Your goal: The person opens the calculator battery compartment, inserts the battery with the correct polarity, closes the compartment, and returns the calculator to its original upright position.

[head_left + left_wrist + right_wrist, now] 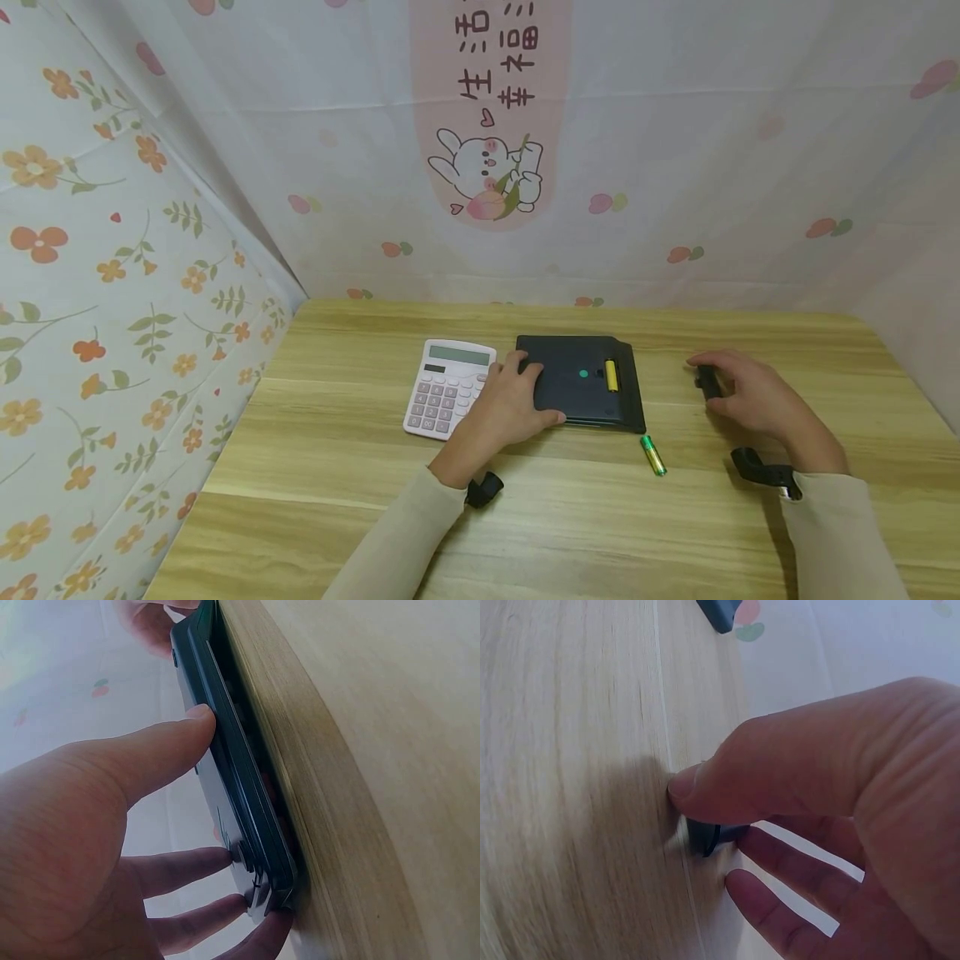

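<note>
Two-handed: gripping device (573,387) with left hand (512,404); pinching black piece (707,383) with right hand (761,400), device's 3 o'clock; loose battery (653,456) at 4–5 o'clock.

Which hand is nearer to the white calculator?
Left. In the head view, the left hand overlaps the white calculator at its right; the right hand is farther right, beyond the dark device.

Your head view looks forward and down across the surface (300,458); both wrist views face your fingers (180,871) at close range. Head and left-wrist views share the dark device (562,379).
</note>
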`<state>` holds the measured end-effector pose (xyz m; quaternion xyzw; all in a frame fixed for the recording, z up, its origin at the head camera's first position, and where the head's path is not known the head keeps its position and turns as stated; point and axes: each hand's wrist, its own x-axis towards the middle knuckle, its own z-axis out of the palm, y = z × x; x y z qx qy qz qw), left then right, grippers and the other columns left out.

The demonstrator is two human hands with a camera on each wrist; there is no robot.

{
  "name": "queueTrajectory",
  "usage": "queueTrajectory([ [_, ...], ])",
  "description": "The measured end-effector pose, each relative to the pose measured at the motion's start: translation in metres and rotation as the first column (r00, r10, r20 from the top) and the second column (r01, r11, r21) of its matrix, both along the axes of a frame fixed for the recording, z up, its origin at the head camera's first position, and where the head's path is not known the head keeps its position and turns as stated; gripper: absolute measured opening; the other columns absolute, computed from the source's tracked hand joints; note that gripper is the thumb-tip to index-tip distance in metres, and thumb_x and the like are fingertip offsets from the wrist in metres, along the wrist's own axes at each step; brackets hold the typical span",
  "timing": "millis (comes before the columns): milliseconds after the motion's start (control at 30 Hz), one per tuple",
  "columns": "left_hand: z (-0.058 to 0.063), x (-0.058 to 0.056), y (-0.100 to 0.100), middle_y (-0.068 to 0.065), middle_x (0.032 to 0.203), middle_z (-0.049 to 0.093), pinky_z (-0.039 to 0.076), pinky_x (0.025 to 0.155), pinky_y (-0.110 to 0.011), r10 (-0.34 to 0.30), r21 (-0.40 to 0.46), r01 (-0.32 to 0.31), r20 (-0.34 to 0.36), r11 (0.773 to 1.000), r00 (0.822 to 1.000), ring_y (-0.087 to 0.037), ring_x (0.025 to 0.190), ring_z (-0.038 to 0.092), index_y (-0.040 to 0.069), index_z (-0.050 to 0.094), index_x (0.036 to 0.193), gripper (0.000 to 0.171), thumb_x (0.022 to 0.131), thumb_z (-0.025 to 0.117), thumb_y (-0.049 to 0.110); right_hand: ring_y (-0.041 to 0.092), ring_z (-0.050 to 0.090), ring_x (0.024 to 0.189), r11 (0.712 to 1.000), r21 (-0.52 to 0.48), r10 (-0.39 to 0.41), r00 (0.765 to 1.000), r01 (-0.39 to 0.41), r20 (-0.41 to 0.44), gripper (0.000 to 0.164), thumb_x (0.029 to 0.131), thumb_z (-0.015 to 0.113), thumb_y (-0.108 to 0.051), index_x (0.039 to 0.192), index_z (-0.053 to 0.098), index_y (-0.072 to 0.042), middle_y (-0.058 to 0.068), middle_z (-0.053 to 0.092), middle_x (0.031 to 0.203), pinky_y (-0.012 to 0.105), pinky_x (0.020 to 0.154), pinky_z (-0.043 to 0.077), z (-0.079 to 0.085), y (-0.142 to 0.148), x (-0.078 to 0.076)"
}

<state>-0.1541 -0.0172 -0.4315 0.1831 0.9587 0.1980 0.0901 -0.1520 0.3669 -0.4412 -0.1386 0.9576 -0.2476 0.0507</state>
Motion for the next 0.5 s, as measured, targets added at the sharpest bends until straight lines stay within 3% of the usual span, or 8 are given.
queueTrajectory([
  [300,0.0002,-0.0002,0.0001,-0.018,0.17,0.04,0.051,0.112,-0.049,-0.001,0.002,0.001,-0.002,1.0,1.0,-0.043,0.143,0.05,0.007,0.06,0.158,0.083,0.094,0.086,0.053,0.058,0.061,0.121,1.0,-0.002,0.006,1.0,-0.006,-0.026,0.061,0.086,0.087,0.001,0.142,0.063,0.005,0.035,0.059,0.144,0.073,0.094,0.05,-0.002,0.0014,-0.0014],
  [500,0.0006,0.0003,-0.0002,-0.018,0.17,0.041,0.051,0.113,-0.049,0.0,-0.002,0.0,-0.002,1.0,1.0,-0.043,0.143,0.05,0.007,0.06,0.158,0.083,0.094,0.086,0.053,0.052,0.064,0.117,1.0,-0.015,0.017,0.998,-0.018,-0.052,0.049,0.086,0.089,-0.002,0.132,0.071,-0.002,0.029,0.064,0.139,0.069,0.091,0.053,-0.0014,-0.0008,-0.0013],
])
